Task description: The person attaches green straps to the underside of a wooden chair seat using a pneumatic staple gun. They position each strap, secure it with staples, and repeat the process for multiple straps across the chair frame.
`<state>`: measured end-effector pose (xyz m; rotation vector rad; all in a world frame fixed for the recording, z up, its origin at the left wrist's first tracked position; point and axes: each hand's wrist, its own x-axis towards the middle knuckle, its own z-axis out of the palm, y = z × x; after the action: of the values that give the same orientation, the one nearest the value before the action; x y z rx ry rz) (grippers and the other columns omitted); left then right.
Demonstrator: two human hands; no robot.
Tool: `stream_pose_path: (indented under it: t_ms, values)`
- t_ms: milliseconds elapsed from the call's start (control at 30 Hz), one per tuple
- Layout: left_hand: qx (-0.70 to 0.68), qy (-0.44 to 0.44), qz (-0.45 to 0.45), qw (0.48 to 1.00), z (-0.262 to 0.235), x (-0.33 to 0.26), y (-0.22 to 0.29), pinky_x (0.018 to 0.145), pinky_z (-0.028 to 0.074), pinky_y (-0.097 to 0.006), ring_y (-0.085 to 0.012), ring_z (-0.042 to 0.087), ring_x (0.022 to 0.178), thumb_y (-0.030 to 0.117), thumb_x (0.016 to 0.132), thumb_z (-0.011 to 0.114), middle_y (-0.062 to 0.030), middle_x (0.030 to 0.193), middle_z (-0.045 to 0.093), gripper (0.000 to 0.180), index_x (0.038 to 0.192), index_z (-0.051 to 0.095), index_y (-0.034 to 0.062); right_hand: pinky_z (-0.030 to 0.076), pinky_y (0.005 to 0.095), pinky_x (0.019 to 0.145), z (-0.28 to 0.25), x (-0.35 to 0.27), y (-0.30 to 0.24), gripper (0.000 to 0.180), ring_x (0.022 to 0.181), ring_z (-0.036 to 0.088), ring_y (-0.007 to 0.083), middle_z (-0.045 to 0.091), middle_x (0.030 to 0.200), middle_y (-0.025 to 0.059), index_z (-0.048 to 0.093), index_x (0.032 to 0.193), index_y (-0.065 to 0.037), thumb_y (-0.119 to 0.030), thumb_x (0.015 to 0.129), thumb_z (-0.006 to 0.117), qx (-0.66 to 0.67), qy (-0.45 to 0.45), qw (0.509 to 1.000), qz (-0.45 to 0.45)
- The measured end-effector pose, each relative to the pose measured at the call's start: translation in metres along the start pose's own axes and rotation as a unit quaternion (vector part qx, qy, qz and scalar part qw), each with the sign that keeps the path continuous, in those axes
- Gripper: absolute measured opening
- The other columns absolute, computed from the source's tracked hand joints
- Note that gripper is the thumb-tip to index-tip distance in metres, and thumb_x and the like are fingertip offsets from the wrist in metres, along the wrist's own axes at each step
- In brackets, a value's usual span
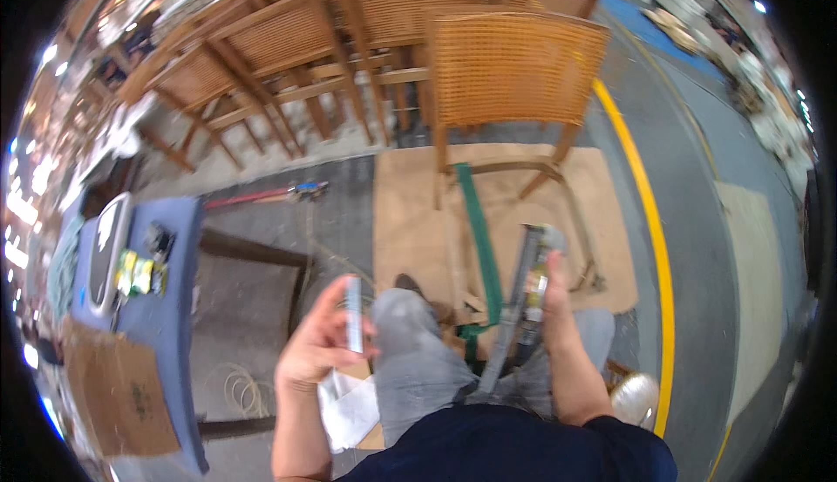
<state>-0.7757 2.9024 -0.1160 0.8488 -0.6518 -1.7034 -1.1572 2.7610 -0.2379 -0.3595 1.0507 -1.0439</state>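
Note:
My left hand [327, 334] is closed, pinching a short, straight silver-grey strip [354, 315] that looks like a stick of staples. It is held upright over the floor beside my left knee. My right hand [555, 295] grips what looks like a staple gun [534, 286], blurred, above my right leg. A long dark metal rail [508, 329] slants from the tool down toward my lap. In front of me stands a wooden chair with a woven back [520, 68], its seat open to the cardboard below. One green webbing strap [480, 242] runs from the chair toward my legs.
Several woven-back wooden chairs [279, 33] crowd the far side. A cardboard sheet [405, 220] lies under the near chair. To the left, a blue-covered table [179, 281] carries a cardboard piece [113, 386]. A red-handled tool [253, 197] lies on the floor. A yellow line [649, 203] runs at right.

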Motion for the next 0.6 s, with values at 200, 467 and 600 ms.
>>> stream_pose_path:
  t_ms: [200, 467, 600]
  values:
    - [0.193, -0.275, -0.147, 0.930, 0.125, 0.094, -0.039, 0.075, 0.048, -0.024, -0.0086, 0.056, 0.080, -0.011, 0.077, 0.079, -0.0059, 0.104, 0.066, 0.113, 0.165, 0.015, 0.0154, 0.052, 0.0317, 0.056, -0.006, -0.034, -0.013, 0.062, 0.059, 0.061, 0.0157, 0.060, 0.070, 0.0021, 0.061, 0.103, -0.006, -0.067, 0.091, 0.062, 0.022, -0.148, 0.986, -0.073]
    - [0.378, -0.292, -0.151, 0.866, 0.173, 0.116, -0.062, 0.071, 0.043, -0.022, -0.0068, 0.046, 0.076, -0.006, 0.085, 0.076, 0.0030, 0.088, 0.048, 0.109, 0.167, 0.008, 0.0150, 0.049, 0.0273, 0.053, -0.038, -0.048, -0.013, 0.061, 0.058, 0.058, 0.0116, 0.058, 0.069, -0.0001, 0.062, 0.101, -0.006, -0.065, 0.091, 0.062, 0.109, -0.199, 0.968, -0.103]
    - [0.402, -0.299, -0.141, 0.854, 0.179, 0.116, -0.080, 0.073, 0.044, -0.023, -0.0075, 0.046, 0.077, -0.003, 0.090, 0.072, 0.0024, 0.093, 0.050, 0.100, 0.167, 0.011, 0.0143, 0.050, 0.0279, 0.054, -0.055, -0.050, -0.010, 0.061, 0.059, 0.059, 0.0118, 0.058, 0.069, -0.0006, 0.063, 0.102, -0.007, -0.066, 0.090, 0.063, 0.127, -0.187, 0.968, -0.108]
